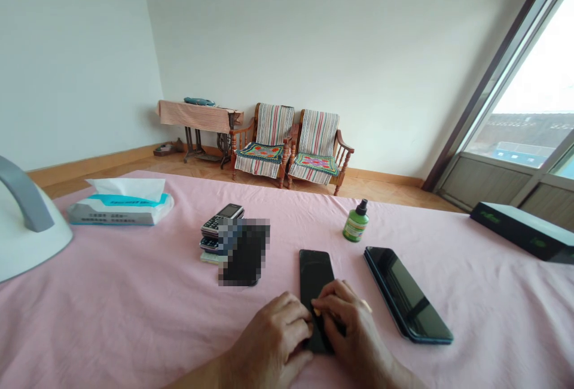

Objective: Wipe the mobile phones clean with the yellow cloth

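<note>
Lying under the fingers: phone, long axis running forward past the fingertips, both hands on it, neither nearer. Left hand curled at its left edge; grip, cannot tell. Right hand pinching a yellowish bit, identity unclear. Phone: flat, dark, glossy, round-cornered. Cloth around fingers: pink, softly creased.

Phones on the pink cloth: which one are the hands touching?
The middle black phone, touched by the left hand and right hand; the others lie untouched.
</note>
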Motion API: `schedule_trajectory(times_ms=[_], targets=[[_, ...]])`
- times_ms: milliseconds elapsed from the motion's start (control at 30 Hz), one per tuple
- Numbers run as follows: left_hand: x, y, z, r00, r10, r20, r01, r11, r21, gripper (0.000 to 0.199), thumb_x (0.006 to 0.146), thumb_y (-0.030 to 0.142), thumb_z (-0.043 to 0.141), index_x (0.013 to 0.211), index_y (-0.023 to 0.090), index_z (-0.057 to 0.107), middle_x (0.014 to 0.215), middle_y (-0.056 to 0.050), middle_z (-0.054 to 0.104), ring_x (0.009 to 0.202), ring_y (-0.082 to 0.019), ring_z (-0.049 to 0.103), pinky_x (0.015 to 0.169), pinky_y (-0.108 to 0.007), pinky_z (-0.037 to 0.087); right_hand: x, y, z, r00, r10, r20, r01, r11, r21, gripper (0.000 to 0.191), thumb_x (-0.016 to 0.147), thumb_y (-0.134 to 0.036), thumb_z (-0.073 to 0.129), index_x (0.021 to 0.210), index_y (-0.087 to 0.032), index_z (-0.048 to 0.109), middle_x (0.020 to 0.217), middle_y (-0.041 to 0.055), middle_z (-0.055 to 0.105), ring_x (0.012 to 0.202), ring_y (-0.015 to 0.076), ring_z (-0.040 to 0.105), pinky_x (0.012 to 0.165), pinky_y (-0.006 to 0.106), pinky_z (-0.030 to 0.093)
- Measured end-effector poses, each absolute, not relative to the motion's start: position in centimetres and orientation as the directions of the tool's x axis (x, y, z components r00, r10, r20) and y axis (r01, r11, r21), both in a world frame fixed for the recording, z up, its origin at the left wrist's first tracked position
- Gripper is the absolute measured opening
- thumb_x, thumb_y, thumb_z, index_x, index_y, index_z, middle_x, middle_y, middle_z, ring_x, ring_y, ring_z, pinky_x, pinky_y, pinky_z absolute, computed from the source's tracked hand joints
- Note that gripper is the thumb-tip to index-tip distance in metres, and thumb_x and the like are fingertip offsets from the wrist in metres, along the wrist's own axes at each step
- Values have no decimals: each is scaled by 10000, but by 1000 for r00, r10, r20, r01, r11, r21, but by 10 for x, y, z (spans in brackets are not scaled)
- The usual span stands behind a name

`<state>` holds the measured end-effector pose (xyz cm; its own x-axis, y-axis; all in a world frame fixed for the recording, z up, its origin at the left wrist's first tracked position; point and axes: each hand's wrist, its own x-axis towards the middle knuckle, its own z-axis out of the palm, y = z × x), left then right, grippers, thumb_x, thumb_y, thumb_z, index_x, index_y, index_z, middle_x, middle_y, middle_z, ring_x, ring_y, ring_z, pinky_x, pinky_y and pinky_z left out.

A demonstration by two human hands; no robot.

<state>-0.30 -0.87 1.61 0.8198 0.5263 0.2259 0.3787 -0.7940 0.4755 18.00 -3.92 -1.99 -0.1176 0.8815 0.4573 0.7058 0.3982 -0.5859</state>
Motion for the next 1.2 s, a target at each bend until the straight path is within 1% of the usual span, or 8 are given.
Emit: schedule_trajectory(times_ms=[167,367,567,700,800,900,1067,1200], targets=[[-5,-9,13,814,510,280,337,-805,488,199,780,94,719,951,172,654,1042,-42,646,987,-212,548,904,-322,466,192,8,-20,-59,855,516,704,402,-586,295,814,-51,483,869,-206,729,848,63,625,823,191,582,724,304,471],[-6,-7,9,795,518,315,329,-805,494,222,768,82,723,958,177,661,1037,-41,650,981,-216,553,901,-330,471,196,46,-24,14,835,549,709,379,-595,281,810,-48,478,837,-183,722,806,64,610,778,193,582,728,316,475],[-5,-9,12,797,530,289,340,-789,511,234,748,59,729,942,175,666,1019,-35,650,971,-211,553,881,-325,476,180,4,-21,12,856,518,709,358,-607,296,788,-24,476,837,-196,711,846,60,612,816,191,584,709,299,479],[-3,-9,14,800,539,264,357,-781,512,188,744,54,735,875,165,658,1007,-29,651,995,-211,543,910,-323,458,169,-33,-19,-60,877,476,679,386,-625,299,799,-21,465,845,-201,701,870,61,598,814,177,578,692,274,475],[-2,-9,13,798,543,261,363,-779,511,181,753,58,730,871,171,652,1004,-22,650,990,-206,541,909,-317,456,170,-38,-18,-107,880,463,676,406,-614,304,819,-25,458,865,-207,699,884,60,595,823,174,571,690,273,468],[-3,-10,13,797,540,272,358,-784,507,182,768,69,721,903,171,654,1014,-27,647,987,-205,542,902,-314,458,176,-18,-17,-101,874,476,684,409,-604,309,834,-30,454,897,-204,702,888,60,599,838,174,569,715,281,471],[-6,-10,14,795,532,291,346,-792,503,204,778,67,708,950,164,658,1035,-40,648,978,-209,549,883,-315,468,185,36,-21,-47,851,522,712,395,-580,282,823,-29,472,826,-178,711,817,57,610,800,180,568,741,305,473],[-6,-9,14,798,521,303,335,-801,496,206,776,66,705,950,168,663,1034,-42,652,974,-212,552,894,-323,466,186,53,-23,2,845,535,728,366,-580,280,823,-28,456,819,-160,703,826,73,605,820,196,563,763,328,473]])
